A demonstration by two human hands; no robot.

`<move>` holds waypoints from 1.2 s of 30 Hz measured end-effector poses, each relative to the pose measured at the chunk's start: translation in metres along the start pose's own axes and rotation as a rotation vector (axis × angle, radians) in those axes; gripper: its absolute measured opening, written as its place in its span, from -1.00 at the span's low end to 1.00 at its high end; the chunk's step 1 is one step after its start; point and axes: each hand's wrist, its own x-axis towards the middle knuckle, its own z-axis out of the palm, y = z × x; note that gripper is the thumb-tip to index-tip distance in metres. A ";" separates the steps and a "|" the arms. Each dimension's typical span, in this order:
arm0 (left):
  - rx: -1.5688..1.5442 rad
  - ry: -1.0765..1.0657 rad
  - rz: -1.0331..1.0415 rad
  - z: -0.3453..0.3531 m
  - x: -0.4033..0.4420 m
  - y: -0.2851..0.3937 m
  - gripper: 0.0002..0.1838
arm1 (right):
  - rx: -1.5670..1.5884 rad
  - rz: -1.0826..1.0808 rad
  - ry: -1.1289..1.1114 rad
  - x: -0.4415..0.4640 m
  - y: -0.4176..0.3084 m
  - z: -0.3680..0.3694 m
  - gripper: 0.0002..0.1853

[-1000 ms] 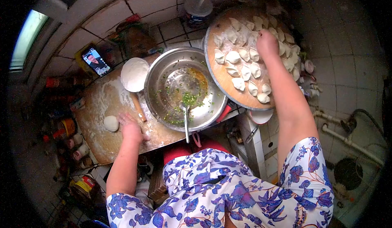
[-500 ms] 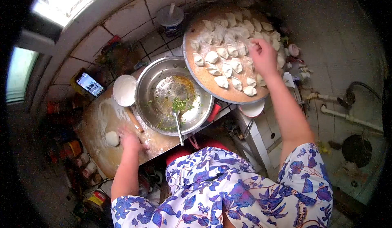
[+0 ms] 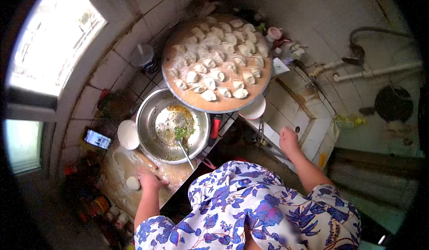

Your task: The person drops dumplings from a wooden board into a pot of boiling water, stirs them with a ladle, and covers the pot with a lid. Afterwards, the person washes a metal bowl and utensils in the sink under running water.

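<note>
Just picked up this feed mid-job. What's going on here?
The person's left hand rests on a floury brown wooden board, close beside a smooth white dough ball; contact is unclear. The right hand is apart from the round wooden board of pale folded dumplings, fingers curled, and whether it holds anything can't be made out. Between the boards, a round steel basin holds chopped green filling and a pale long-handled spoon that no hand touches.

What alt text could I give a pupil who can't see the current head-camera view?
A person's left hand rests on a floury board beside a dough ball, the right hand curled, away from the food. Farther off, a round board carries many pale dumplings, beside a steel bowl holding chopped greens and a spoon.
</note>
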 end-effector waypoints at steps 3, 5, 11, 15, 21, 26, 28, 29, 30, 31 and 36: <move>0.038 -0.038 -0.001 0.010 -0.169 0.059 0.45 | -0.106 0.117 0.009 -0.158 0.116 -0.092 -0.89; 0.051 -0.054 0.027 0.108 -0.230 0.097 0.39 | -0.181 0.210 -0.027 -0.276 0.210 -0.121 -0.89; 0.218 -0.068 0.063 0.316 -0.347 0.292 0.25 | -0.204 0.536 -0.221 -0.551 0.506 -0.083 -0.93; 0.210 0.077 0.094 0.355 -0.392 0.442 0.20 | -0.255 0.539 -0.353 -0.599 0.663 -0.084 -0.93; 0.087 0.228 0.208 0.463 -0.350 0.556 -0.11 | -0.047 0.651 -0.410 -0.606 0.757 -0.102 -0.82; -0.178 0.169 0.278 0.397 -0.356 0.471 -0.27 | -0.092 0.655 -0.435 -0.624 0.635 -0.050 -0.88; -0.524 0.405 0.382 0.401 -0.299 0.358 -0.48 | 0.003 0.570 -0.278 -0.658 0.547 0.020 -0.93; -0.758 0.409 0.414 0.360 -0.328 0.304 -0.42 | 0.043 0.552 -0.247 -0.647 0.483 0.043 -0.93; -0.767 0.561 0.415 0.367 -0.296 0.237 -0.40 | 0.085 0.535 -0.218 -0.627 0.405 0.055 -0.93; -0.767 0.713 0.411 0.376 -0.267 0.174 -0.37 | 0.128 0.519 -0.191 -0.604 0.327 0.062 -0.93; -1.084 1.013 0.468 0.327 -0.334 0.002 -0.34 | 0.700 0.245 -0.026 -0.522 0.101 0.106 -0.88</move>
